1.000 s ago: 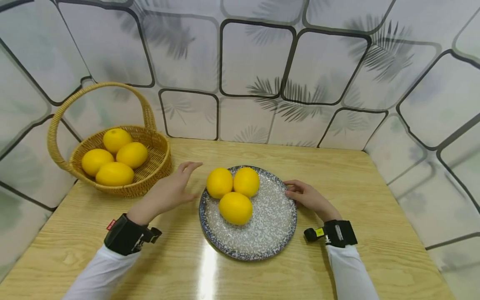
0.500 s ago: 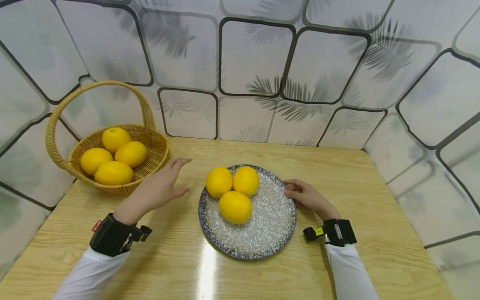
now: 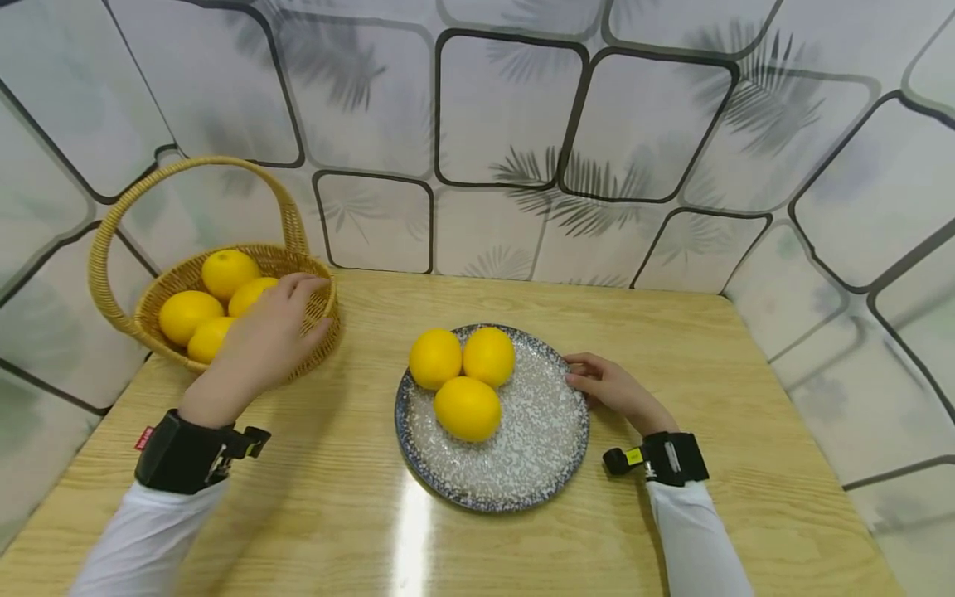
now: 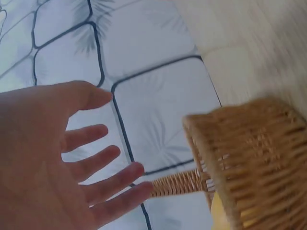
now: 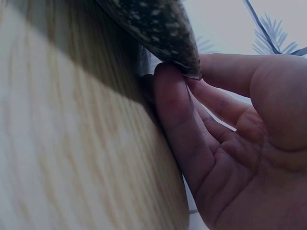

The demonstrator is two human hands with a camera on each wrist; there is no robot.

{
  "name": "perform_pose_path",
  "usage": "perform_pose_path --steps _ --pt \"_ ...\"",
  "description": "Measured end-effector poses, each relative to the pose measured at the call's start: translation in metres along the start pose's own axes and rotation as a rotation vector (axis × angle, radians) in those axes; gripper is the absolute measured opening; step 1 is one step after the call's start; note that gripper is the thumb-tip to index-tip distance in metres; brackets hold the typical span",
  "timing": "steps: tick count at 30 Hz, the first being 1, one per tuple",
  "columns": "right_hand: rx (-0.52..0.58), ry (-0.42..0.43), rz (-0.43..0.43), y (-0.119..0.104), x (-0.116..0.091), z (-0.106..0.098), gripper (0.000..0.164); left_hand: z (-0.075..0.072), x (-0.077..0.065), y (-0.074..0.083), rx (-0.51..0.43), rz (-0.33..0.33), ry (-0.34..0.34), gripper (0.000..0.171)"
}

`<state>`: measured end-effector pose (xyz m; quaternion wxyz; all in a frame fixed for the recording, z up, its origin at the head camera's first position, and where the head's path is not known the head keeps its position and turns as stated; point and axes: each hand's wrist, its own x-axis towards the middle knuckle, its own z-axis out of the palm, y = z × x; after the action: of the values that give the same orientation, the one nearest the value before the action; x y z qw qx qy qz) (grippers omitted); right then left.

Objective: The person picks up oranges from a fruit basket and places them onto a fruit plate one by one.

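Observation:
My left hand (image 3: 269, 332) is over the front right side of a wicker basket (image 3: 322, 344), fingers spread and holding nothing. It partly covers the yellow, lemon-like fruits (image 3: 190, 317) inside. In the left wrist view, the thumb and fingers (image 4: 98, 172) are apart beside the woven basket wall (image 4: 264, 158). A round speckled plate (image 3: 533, 448) with a dark rim carries three more yellow fruits (image 3: 467, 409) on its left half. My right hand (image 3: 615, 390) holds the plate's right rim; seen from the right wrist, digits lie above and below the edge (image 5: 184, 67).
The basket's tall arched handle (image 3: 201, 162) rises at the back left. A patterned wall (image 3: 515, 232) borders the far side of the wooden table (image 3: 671, 332). Bare wood lies between basket and plate.
My left hand has moved left from beside the plate to above the basket, its fingers staying extended. The right hand keeps its place at the plate's rim; the fruits have not moved.

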<state>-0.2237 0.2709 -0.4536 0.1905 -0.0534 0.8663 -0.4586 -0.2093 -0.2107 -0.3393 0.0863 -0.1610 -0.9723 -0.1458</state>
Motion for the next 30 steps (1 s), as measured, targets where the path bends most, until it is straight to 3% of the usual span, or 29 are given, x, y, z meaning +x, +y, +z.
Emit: perform_pose_path --steps 5,8,13,19,30 --pt "-0.013 0.002 0.002 0.0 0.002 -0.002 0.052 -0.005 -0.002 -0.017 0.167 -0.043 0.115 0.052" --pt "-0.023 0.002 0.0 0.001 0.003 -0.002 0.053 -0.004 -0.007 -0.026 0.239 -0.109 0.136 0.056" --pt "-0.023 0.003 0.009 0.0 0.003 -0.001 0.053 0.0 -0.015 -0.038 0.222 -0.235 0.035 0.064" --pt "-0.025 0.002 0.014 0.0 0.001 0.0 0.053 0.002 -0.018 -0.047 0.18 -0.335 -0.096 0.075" --pt "-0.021 0.008 0.018 -0.002 -0.001 -0.001 0.053 0.002 -0.016 -0.058 0.196 -0.362 -0.183 0.079"
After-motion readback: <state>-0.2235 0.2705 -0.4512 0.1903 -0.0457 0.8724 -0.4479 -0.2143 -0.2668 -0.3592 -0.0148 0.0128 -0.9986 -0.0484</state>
